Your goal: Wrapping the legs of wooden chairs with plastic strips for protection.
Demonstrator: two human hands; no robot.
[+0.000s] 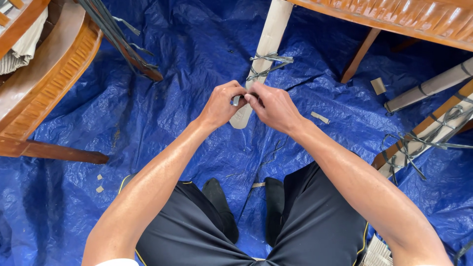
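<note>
My left hand (220,104) and right hand (274,106) pinch closed on a grey strap (240,99) against the paper-wrapped furniture leg (263,49). The leg's long axis runs directly away from me, midway between both hands, above the blue tarp (172,98).

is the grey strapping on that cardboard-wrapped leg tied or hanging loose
Tied: the grey strapping circles the cardboard-wrapped leg and is knotted, ends sticking out. Lower down, left hand and right hand pinch something hidden.
</note>
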